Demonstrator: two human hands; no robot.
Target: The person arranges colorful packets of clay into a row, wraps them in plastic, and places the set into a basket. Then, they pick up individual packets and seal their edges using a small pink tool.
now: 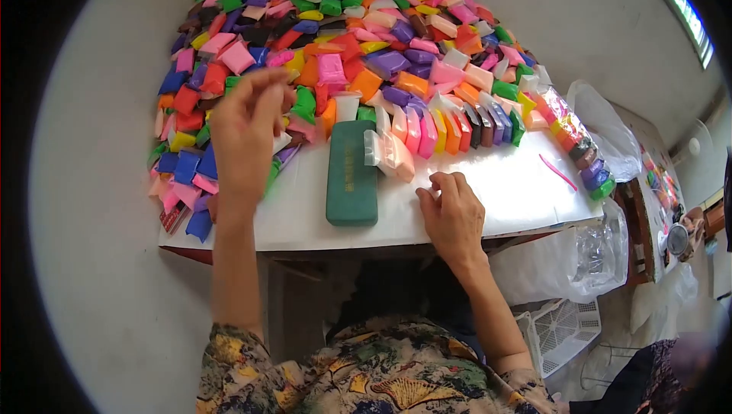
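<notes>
My left hand (245, 130) is raised over the left part of a big heap of small coloured clay packets (335, 40), fingers curled together near the packets; whether it pinches one I cannot tell. My right hand (451, 212) rests on the white table top (503, 193), fingers bent, just below a row of packets standing on edge (450, 128). A dark green oblong case (351, 174) lies between my hands, with a clear packet (389, 151) leaning beside it.
A filled clear bag of coloured packets (576, 143) lies at the table's right edge, near a loose pink strip (558, 171). Clear plastic bags (595, 250) hang off the right side. A white plastic basket (560, 330) stands on the floor.
</notes>
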